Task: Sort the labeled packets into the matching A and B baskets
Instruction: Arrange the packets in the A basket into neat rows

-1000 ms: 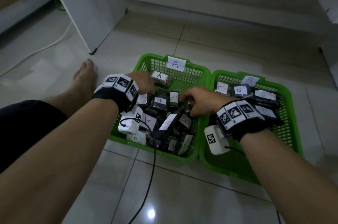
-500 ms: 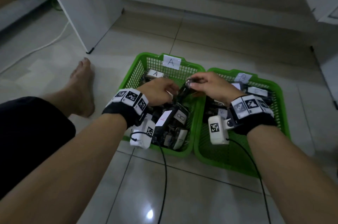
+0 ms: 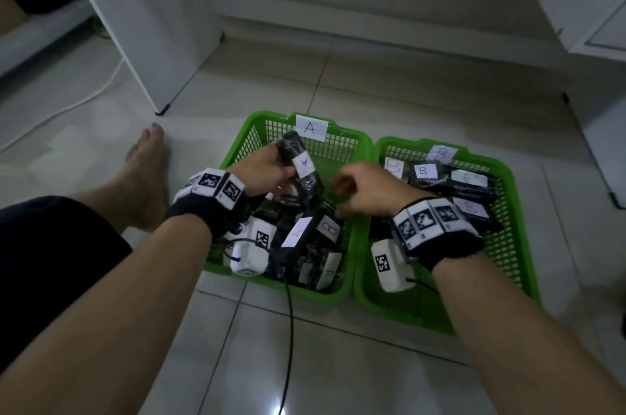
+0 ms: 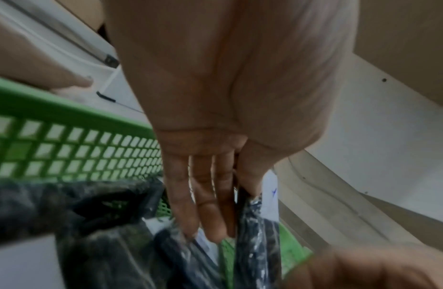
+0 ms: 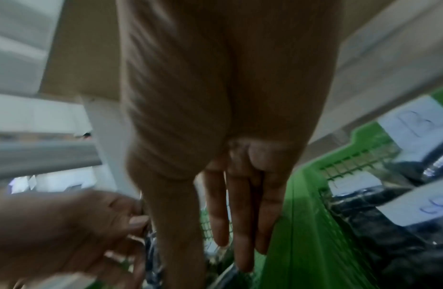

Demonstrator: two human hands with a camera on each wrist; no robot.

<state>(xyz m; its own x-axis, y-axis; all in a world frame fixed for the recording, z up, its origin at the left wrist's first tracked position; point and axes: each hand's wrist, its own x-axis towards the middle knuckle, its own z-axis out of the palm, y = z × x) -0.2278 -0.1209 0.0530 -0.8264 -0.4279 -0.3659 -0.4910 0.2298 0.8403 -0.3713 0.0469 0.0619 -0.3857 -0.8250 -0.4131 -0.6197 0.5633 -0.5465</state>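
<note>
Now my L hand (image 3: pixel 267 170) grips an A packet (image 3: pixel 299 162), long axis upright, over basket A (image 3: pixel 352 140); R hand (image 3: pixel 366 191), nearby, fingers loose, holds nothing; drop goes straight down.

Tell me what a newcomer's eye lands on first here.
Two green baskets side by side on the floor: A basket left, B basket right. Over the A basket the left hand holds up a dark packet, label apparently A. The right hand hovers beside it, empty.
</note>
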